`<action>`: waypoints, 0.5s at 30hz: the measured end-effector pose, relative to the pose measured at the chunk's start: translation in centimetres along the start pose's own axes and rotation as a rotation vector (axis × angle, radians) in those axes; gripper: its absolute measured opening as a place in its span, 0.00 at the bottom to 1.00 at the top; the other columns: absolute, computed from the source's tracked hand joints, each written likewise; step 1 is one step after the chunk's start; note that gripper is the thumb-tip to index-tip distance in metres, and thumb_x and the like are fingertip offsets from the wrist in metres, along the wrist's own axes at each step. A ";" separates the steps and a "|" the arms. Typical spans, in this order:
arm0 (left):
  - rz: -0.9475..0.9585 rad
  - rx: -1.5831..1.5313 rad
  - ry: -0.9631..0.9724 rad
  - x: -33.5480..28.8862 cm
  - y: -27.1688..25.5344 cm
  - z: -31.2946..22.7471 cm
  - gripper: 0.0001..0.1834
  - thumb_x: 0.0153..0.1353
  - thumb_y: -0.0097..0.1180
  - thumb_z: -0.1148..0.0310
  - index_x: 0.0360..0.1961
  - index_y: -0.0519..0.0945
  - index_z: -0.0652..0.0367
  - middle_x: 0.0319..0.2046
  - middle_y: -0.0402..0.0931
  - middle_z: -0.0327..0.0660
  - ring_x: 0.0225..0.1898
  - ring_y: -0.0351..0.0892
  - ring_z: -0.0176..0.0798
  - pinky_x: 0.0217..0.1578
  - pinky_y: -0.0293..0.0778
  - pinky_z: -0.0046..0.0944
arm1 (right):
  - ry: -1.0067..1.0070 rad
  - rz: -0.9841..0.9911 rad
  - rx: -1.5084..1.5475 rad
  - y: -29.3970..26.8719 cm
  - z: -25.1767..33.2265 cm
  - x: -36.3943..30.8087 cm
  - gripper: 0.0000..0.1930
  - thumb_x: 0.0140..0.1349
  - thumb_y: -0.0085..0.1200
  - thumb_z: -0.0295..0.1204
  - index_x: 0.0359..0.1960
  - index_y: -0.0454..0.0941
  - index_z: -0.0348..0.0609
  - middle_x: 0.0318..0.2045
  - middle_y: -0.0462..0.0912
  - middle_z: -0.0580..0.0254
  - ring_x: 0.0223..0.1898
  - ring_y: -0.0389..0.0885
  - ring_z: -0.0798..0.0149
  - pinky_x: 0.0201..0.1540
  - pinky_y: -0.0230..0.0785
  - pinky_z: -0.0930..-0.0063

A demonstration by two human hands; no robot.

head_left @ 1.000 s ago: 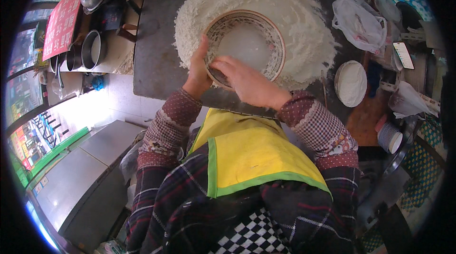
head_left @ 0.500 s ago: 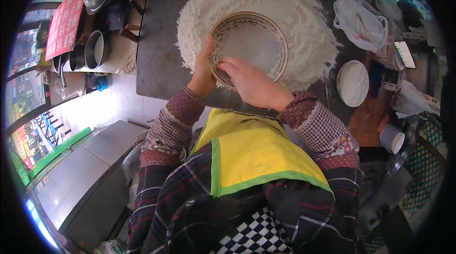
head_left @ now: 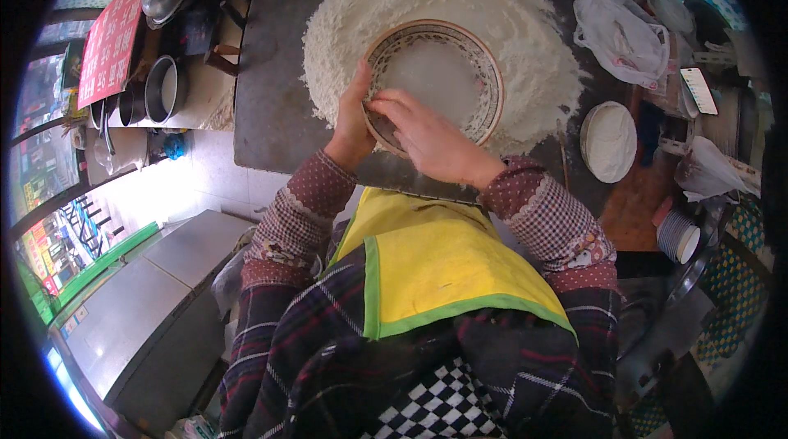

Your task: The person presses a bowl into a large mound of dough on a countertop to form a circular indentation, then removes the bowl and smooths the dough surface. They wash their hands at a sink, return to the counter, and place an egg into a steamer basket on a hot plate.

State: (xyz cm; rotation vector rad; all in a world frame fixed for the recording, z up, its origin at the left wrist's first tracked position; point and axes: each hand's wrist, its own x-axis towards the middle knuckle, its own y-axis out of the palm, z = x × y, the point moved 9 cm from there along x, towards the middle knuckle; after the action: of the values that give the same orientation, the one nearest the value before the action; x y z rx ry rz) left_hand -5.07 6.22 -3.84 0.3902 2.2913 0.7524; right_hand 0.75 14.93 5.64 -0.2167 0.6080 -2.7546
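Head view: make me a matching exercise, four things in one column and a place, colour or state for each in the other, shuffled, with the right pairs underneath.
Column one
1. Bowl
2. Left hand
3. Apron
4. Plastic bag

Column two
A. Yellow with green edging
B. To the right of the heap of white powder
C. Round, with a dark patterned band inside
D. Against the bowl's left side, thumb along the rim

Right pairs
1-C, 2-D, 3-A, 4-B
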 end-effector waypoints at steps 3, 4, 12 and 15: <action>0.021 -0.022 -0.012 0.1 0.0 0.1 0.31 0.77 0.43 0.42 0.64 0.74 0.59 0.53 0.81 0.43 0.48 0.83 0.40 0.50 0.81 0.42 | 0.021 0.058 0.032 0.4 0.0 0.2 0.24 0.65 0.48 0.18 0.64 0.70 0.38 0.64 0.71 0.47 0.64 0.72 0.42 0.66 0.67 0.57; 0.018 -0.009 -0.017 0.1 -0.1 0.2 0.32 0.76 0.45 0.41 0.64 0.74 0.59 0.52 0.81 0.43 0.49 0.83 0.39 0.49 0.81 0.42 | 0.091 0.126 0.045 1.0 -0.6 0.2 0.24 0.66 0.48 0.18 0.65 0.70 0.38 0.64 0.71 0.47 0.64 0.72 0.42 0.66 0.67 0.57; 0.005 -0.046 0.026 0.3 -0.1 0.0 0.33 0.77 0.45 0.41 0.66 0.72 0.59 0.54 0.80 0.44 0.50 0.83 0.40 0.50 0.82 0.42 | -0.017 -0.007 -0.144 0.0 -0.1 0.5 0.20 0.64 0.50 0.20 0.58 0.74 0.38 0.57 0.75 0.52 0.58 0.76 0.44 0.59 0.72 0.54; 0.065 -0.039 0.023 0.2 0.4 -0.1 0.33 0.77 0.44 0.42 0.67 0.71 0.59 0.56 0.79 0.45 0.52 0.82 0.41 0.52 0.81 0.43 | 0.050 0.111 -0.308 -0.1 -1.3 -0.1 0.18 0.62 0.52 0.22 0.55 0.75 0.37 0.53 0.77 0.53 0.55 0.77 0.44 0.56 0.73 0.53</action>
State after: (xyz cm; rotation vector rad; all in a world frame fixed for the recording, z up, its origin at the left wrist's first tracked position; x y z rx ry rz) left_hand -5.26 6.56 -3.60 0.4421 2.2915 0.8364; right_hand 0.53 15.59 4.49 -0.1771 1.0254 -2.5565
